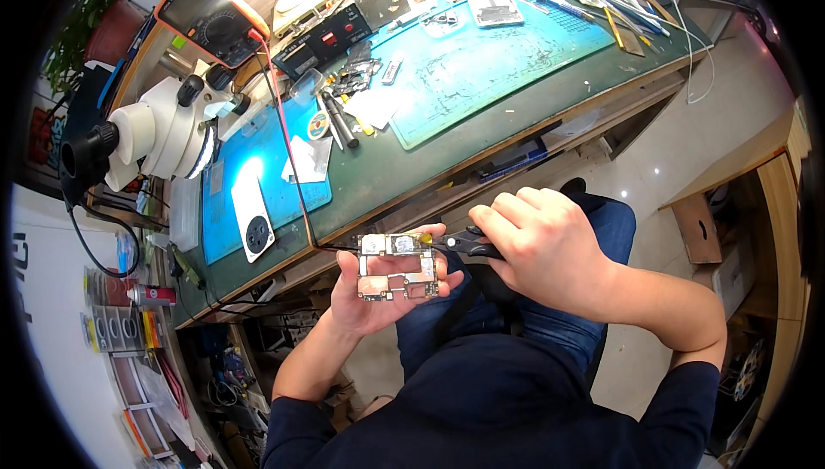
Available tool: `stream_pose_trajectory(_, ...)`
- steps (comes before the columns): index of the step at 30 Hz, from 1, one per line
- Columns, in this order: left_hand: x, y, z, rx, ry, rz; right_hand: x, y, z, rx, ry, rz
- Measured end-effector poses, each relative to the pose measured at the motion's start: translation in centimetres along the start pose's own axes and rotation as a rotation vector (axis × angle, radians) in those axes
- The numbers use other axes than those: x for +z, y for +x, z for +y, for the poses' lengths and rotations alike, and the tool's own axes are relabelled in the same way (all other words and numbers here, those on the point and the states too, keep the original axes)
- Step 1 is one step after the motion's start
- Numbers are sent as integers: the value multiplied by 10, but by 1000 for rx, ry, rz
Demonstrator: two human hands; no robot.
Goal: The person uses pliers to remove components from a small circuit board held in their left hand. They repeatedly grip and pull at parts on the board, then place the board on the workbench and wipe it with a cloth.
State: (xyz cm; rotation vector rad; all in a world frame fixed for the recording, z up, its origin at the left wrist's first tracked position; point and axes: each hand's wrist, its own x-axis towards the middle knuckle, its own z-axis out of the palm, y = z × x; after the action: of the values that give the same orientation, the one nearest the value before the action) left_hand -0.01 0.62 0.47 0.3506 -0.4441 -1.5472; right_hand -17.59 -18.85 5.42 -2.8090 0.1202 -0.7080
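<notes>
My left hand [359, 307] holds a phone circuit board [419, 277], its thumb and fingers around the board's edges. The board has silvery shields and an open gap in its middle. My right hand [533, 233] is closed on a black plier-like hand tool [469, 244], whose tip meets the board's upper right corner. A small yellow spot shows at that corner; what it is I cannot make out. Both hands are in front of the bench edge, above my lap. A thin test lead [296, 179] runs down from the orange multimeter [209, 18] and ends close to my left hand.
A green-topped workbench [369, 179] carries blue mats [507, 65], a white microscope [159, 130], a black power unit [322, 39] and a white panel with a round black part [251, 220]. Several hand tools [627, 9] lie at the far right. Cardboard boxes [698, 228] stand on the right.
</notes>
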Motion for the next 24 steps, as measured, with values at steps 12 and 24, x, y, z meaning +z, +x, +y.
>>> stream_pose_trajectory(12, 1, -3, 6, -117, 82, -20, -13, 13, 26, 65, 494, -417)
stream_pose_trajectory(24, -2, 1, 4, -140, -36, -51, -22, 31, 39, 219, 790, -773)
